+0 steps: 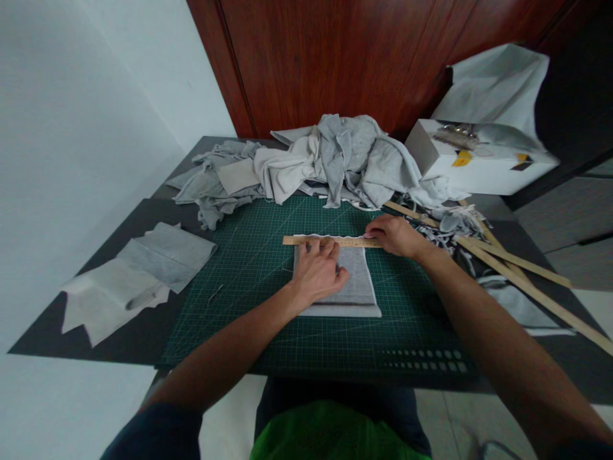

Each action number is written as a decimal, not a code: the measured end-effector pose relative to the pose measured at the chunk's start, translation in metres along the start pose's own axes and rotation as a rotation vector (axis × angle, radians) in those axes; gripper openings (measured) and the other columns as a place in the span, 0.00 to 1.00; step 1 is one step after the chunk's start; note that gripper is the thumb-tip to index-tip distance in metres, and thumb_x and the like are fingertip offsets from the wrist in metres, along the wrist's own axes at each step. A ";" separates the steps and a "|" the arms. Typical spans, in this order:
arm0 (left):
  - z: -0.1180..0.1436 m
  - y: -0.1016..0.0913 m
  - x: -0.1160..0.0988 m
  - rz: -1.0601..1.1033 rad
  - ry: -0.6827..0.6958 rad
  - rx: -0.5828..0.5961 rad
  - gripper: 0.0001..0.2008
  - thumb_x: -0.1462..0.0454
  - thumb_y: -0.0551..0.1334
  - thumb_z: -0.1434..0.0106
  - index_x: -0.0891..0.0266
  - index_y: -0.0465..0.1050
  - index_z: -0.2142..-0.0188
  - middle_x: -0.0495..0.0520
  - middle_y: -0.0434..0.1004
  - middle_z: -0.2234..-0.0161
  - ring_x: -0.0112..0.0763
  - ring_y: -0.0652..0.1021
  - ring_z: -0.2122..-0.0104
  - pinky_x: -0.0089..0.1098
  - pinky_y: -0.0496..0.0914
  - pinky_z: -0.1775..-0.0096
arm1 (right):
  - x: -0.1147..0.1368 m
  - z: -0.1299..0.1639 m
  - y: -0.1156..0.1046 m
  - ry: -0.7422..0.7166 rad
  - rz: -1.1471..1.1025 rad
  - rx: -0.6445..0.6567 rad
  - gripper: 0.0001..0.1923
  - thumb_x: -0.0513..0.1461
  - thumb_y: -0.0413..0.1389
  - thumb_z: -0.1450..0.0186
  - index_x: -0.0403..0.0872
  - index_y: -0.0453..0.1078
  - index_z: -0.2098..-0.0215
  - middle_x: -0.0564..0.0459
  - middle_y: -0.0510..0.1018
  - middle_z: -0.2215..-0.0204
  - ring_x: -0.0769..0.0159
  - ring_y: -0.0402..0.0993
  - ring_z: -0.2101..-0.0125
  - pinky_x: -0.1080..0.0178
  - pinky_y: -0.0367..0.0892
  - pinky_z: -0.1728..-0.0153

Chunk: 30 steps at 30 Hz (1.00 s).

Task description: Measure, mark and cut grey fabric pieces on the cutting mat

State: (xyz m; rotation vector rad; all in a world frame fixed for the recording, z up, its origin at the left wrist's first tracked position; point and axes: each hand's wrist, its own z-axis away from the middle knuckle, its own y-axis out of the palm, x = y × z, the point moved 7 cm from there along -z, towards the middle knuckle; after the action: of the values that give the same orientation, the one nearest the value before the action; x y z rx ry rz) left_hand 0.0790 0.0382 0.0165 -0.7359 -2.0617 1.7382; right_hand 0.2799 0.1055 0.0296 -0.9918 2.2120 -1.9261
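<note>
- Left hand (317, 273) laid palm-down on a folded rectangle of grey felt-like fabric (352, 291), fingers (320, 250) spread flat and reaching the lower edge of a long pale wooden ruler (330, 241)
- Right hand (395, 234) resting at the right end of the ruler, fingers curled and pressed together over it; whether anything is pinched beneath cannot be told
- Ruler lying crosswise along the far edge of the grey fabric, a thin wavy strip of fabric showing just beyond it
- Fabric lying near the middle of a dark green gridded cutting mat (268, 300), itself spread on a dark counter (143, 214)
- Heap of crumpled grey and off-white cloth (330, 160) at the far edge of the mat
- Flat cut pieces of grey and whitish fabric (143, 271) on the counter to the left, well apart from the hands
- Long pale wooden slats (522, 275) lying slantwise to the right, amid fabric trimmings (454, 223)
- White cardboard box (479, 163) at the far right, against a reddish-brown wooden panel (335, 57)
</note>
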 end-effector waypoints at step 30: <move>0.003 0.008 0.013 0.148 -0.007 0.044 0.26 0.56 0.58 0.29 0.57 0.65 0.33 0.58 0.66 0.30 0.55 0.62 0.33 0.58 0.57 0.35 | -0.048 0.088 -0.016 0.469 0.235 -0.065 0.10 0.35 0.58 0.33 0.45 0.81 0.58 0.42 0.86 0.57 0.54 0.83 0.57 0.59 0.72 0.53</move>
State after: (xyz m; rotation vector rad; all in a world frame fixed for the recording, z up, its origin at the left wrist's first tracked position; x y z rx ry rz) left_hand 0.0686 0.0446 0.0074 -0.8905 -2.0117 1.8603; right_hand 0.3631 0.0514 0.0061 -0.2751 2.4937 -2.1518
